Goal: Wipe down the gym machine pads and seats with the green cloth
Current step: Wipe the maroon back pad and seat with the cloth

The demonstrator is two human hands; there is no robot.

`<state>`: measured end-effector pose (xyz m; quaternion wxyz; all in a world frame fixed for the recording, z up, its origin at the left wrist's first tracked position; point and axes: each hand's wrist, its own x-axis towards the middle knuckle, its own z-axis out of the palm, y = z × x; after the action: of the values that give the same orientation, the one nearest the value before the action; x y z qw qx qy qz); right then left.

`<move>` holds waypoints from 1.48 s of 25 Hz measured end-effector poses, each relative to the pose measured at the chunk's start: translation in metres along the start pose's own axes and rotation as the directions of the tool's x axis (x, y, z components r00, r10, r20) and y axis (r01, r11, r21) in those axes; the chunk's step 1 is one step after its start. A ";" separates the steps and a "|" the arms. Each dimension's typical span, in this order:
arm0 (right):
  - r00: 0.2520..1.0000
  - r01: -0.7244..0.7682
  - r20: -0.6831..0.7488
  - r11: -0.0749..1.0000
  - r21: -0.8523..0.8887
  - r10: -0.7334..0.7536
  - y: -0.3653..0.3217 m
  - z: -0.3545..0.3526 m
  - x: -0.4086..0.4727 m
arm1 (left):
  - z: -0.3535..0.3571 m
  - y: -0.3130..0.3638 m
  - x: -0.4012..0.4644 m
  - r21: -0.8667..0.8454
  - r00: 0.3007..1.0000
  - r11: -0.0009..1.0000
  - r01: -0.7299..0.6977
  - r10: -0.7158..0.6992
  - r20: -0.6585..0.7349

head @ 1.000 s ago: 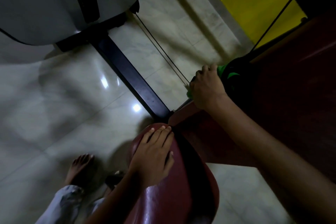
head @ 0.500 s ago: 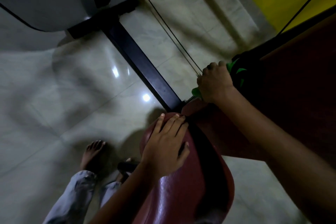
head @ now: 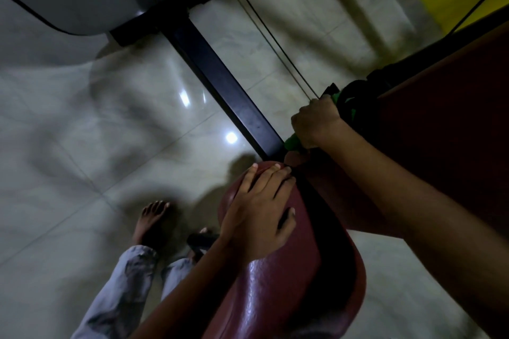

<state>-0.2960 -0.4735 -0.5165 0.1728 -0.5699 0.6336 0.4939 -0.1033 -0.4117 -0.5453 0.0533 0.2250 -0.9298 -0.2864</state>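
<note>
1. While the scene is dim, the head view shows the right hand (head: 316,124) with its grip curled around the green cloth (head: 293,143), bunched at the narrow lower end of the dark red back pad (head: 440,118), beside the black frame bar (head: 225,85).
2. The left hand (head: 259,215) rests flat, fingers straight, on the rounded red seat (head: 275,283), holding nothing.
3. The step appears to be wiping the pad's lower edge; next, the cloth likely needs sweeping onto the seat, so the left hand must lift clear.

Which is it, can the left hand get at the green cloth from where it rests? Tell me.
Probably yes. The left hand lies flat on the red seat, the green cloth sits just beyond its fingertips, nothing between, though the right hand already grips it.
</note>
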 end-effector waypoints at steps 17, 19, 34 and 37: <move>0.999 -0.002 -0.049 0.997 0.076 0.006 -0.029 0.011 0.018 | -0.001 0.000 -0.002 -0.008 0.997 0.999 -0.049 0.048 -0.063; 0.994 -0.047 -0.099 0.997 0.065 0.053 -0.012 0.004 -0.009 | -0.006 0.002 -0.004 -0.013 0.999 0.999 -0.035 0.035 0.005; 0.741 -0.039 -0.307 0.495 0.868 0.597 0.091 -0.074 -0.298 | -0.251 0.068 0.043 -0.281 0.999 0.960 -0.021 0.028 0.019; 0.638 0.046 -0.280 0.328 0.943 0.717 0.107 -0.086 -0.349 | -0.293 0.102 0.049 -0.294 0.996 0.952 -0.089 0.081 -0.039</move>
<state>-0.2603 -0.3665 -0.1592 0.0893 -0.3567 0.9193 -0.1404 -0.1199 -0.5082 -0.2464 0.1108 0.1783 -0.8846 -0.4164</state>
